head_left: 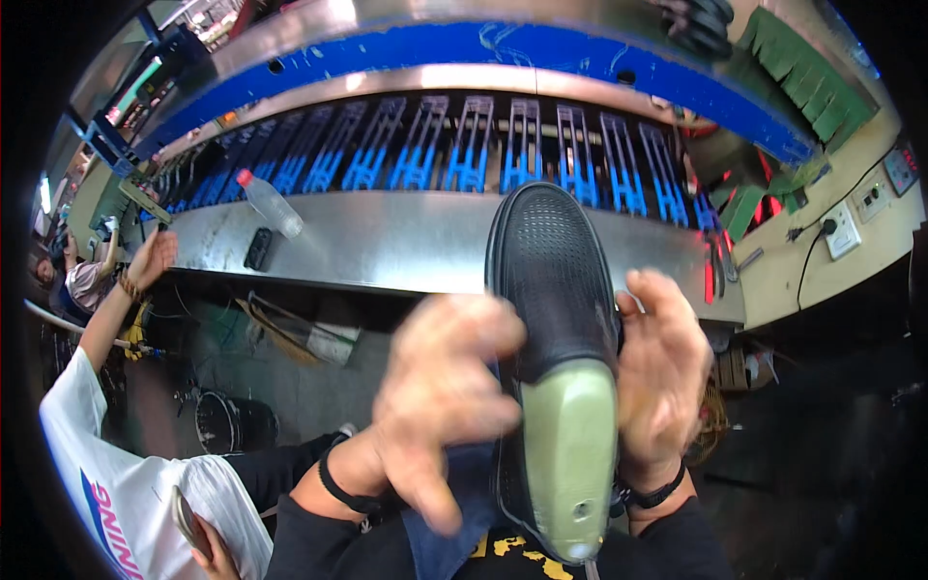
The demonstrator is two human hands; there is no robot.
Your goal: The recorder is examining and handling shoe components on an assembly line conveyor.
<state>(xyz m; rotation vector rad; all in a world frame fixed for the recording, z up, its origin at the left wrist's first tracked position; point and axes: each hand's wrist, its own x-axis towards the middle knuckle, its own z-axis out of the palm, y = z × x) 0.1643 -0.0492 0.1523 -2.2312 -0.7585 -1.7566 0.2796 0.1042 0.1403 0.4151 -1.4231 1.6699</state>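
Observation:
A black perforated shoe (553, 280) sits on a pale green last (568, 454), toe pointing away from me. My right hand (662, 372) grips its right side. My left hand (449, 391) is blurred, fingers spread against the shoe's left side, with a dark blue cloth (454, 503) beneath it. Both wrists wear black bands.
A steel conveyor bench (406, 242) with blue racks (464, 145) runs across ahead; a clear plastic bottle (271, 203) and a small black object (258, 248) lie on it. A co-worker in a white shirt (116, 464) stands at left, arm raised. A black bucket (232, 422) stands below.

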